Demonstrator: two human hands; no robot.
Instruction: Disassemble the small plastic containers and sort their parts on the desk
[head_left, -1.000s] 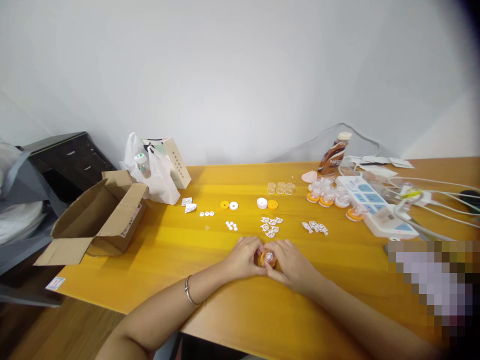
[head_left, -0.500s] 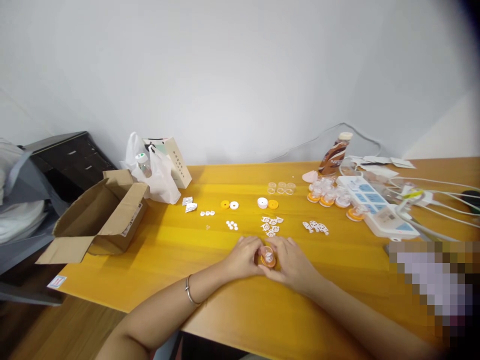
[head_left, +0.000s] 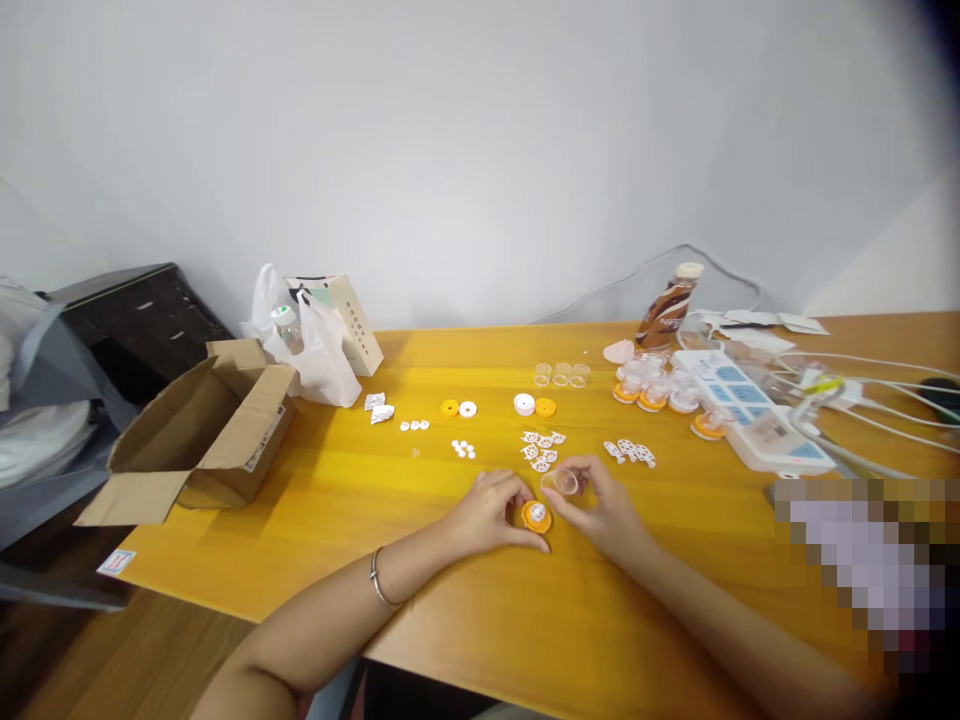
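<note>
My left hand curls around a round orange plastic base on the table, fingers at its left edge and thumb along its near side. A white toothed piece sits on top of this base. Just above and to the right, my right hand pinches a clear plastic cup between thumb and fingers, apart from the base. Beyond my hands lie white wheel-like parts, a white disc and an orange disc. Three more clear cups stand farther back.
Finished-looking clear-topped orange pieces cluster at the right, beside a white power strip, cables and a brown drink bottle. To the left are an open cardboard box, a white plastic bag, small white discs and foil packets.
The clear cup has come off the orange base and moved up and right in my right hand. My left hand stays at the base, its thumb now reaching along the near side.
</note>
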